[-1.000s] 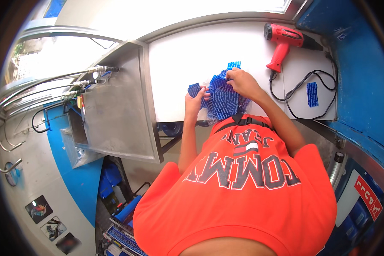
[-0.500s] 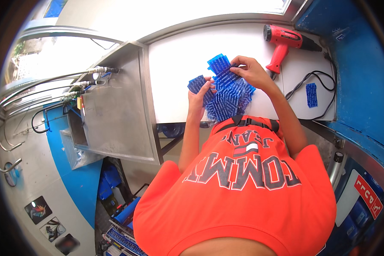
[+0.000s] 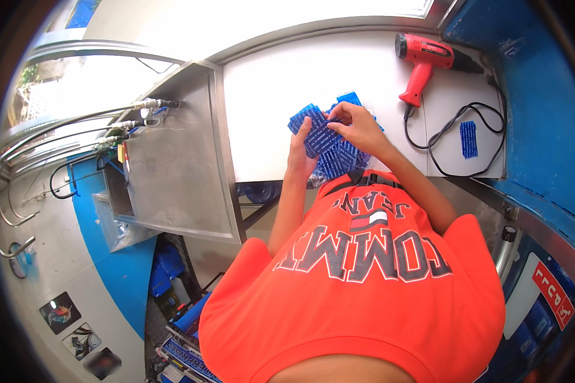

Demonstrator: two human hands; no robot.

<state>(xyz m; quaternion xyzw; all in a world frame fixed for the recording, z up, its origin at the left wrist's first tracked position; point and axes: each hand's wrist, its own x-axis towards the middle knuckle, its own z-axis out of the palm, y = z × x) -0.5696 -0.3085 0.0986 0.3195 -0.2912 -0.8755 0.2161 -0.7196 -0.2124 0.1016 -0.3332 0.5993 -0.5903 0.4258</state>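
White surface (image 3: 281, 108) under bright daylight, steel cabinet (image 3: 172, 166) off at nine o'clock with cables plugged into its top. Front and centre, a person in an orange shirt is bent over a stack of blue packets (image 3: 329, 143), fanned out near the front edge of the surface. Left hand (image 3: 298, 153) props the stack from underneath at its seven o'clock side, fingers curled round the edge. Right hand (image 3: 358, 127) sits on top, fingertips pinched together on one packet, gripping it. A red heat gun (image 3: 428, 64) lies at one o'clock, its black cord (image 3: 447, 140) looping down toward three o'clock, just beside a lone blue packet (image 3: 468, 138).

Risk here, I'd say: the fan looks loose, and it hangs close to the front edge. Pull one packet too sharply and the others could slide off into the gap below. That cord loop also sits near the right elbow, so a wide swing could snag it and drag the heat gun.
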